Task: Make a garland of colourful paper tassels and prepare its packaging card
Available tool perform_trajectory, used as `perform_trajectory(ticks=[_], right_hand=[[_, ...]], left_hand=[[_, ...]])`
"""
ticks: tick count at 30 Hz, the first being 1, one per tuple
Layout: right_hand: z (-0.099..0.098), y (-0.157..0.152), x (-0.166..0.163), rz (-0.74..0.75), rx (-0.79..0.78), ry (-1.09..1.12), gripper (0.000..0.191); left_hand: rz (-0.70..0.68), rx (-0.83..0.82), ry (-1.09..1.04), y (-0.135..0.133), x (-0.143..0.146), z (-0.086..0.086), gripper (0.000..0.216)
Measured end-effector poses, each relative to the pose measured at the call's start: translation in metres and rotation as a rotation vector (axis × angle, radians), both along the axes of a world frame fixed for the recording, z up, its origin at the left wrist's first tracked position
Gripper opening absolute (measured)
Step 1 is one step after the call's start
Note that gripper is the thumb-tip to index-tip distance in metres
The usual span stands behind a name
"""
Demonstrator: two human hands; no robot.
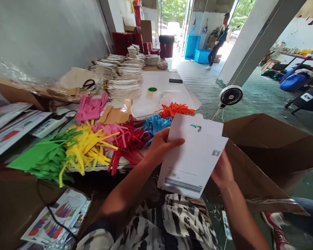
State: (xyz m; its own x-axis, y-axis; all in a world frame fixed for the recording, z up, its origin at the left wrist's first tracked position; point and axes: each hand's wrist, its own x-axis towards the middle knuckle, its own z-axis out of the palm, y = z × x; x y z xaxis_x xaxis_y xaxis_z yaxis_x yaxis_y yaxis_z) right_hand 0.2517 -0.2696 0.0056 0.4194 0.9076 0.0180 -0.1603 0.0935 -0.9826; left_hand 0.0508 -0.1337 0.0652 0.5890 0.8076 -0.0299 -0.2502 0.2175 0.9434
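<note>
Both hands hold up a white printed card sleeve [190, 152] above my lap, its side with barcode-like lines and a small "1" mark towards me. My left hand [163, 144] grips its left edge, thumb lying across the front. Behind the right edge is my right hand [223, 168], closed on the card with most of its fingers hidden. Just beyond it on the table lie fringed strips in orange [176, 109], blue [158, 124] and dark red [129, 142]. Farther left are yellow [87, 147], green [47, 154] and pink [91, 107] bundles.
An open cardboard box [250, 163] stands at my right, beside a white fan [231, 95]. Stacked pale bundles [125, 80], a tape roll [152, 90], a phone [175, 80] and scissors [88, 84] lie on the table. A person [219, 41] leans near the doorway.
</note>
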Motion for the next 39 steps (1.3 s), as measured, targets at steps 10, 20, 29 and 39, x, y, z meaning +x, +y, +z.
perform_trajectory(ticks=[10,20,29,39], right_hand=[[0.04,-0.02,-0.024,-0.629,0.073,-0.785,0.063],[0.07,-0.017,-0.022,-0.309,0.319,-1.044,0.007],[0.071,-0.023,-0.02,-0.306,0.117,-1.463,0.029],[0.087,-0.016,0.001,0.187,-0.139,-1.095,0.021]], left_hand=[[-0.126,-0.082,0.114,-0.016,-0.006,-0.008,0.052],[-0.073,-0.072,0.141,-0.025,-0.012,-0.003,0.049],[-0.136,0.0,0.184,-0.023,-0.011,-0.012,0.052],[-0.296,0.278,0.284,0.0,-0.01,0.0,0.041]])
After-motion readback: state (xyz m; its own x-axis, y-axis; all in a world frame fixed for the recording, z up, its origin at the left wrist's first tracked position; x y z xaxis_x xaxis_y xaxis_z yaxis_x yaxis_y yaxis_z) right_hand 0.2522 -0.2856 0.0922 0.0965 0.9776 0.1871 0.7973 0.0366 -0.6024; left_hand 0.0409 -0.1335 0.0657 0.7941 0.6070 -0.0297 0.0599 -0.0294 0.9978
